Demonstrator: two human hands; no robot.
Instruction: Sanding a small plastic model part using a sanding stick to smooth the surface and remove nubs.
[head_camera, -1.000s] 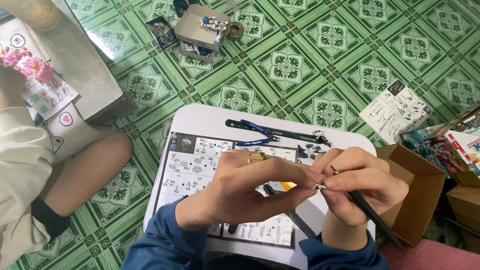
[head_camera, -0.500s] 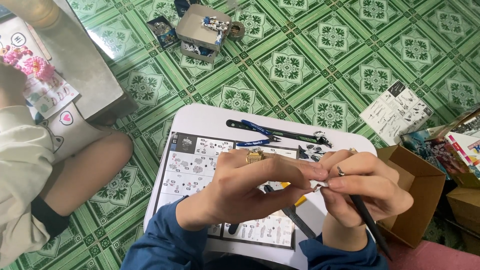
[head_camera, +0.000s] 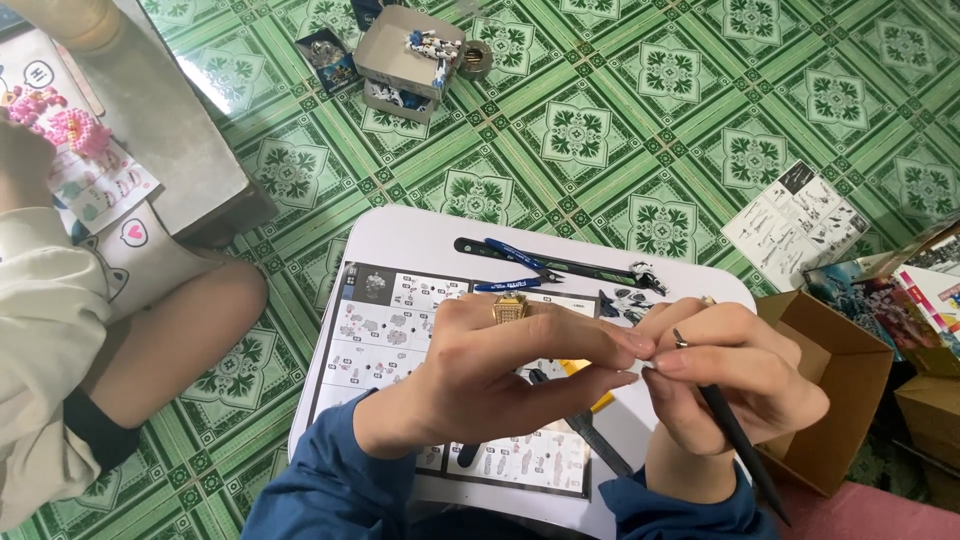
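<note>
Head view: over the right half of the white lap desk (head_camera: 400, 235), the left hand (head_camera: 500, 375) and right hand (head_camera: 735, 375) meet fingertip to fingertip, pinching a tiny part (head_camera: 645, 362) too small to identify; the right hand also grips a dark pen-like tool (head_camera: 745, 455); an instruction sheet (head_camera: 380, 325) covers the desk's left side; blue-handled nippers (head_camera: 515, 265) lie near its far edge; a cardboard box (head_camera: 835, 395) sits just beside its right edge.
</note>
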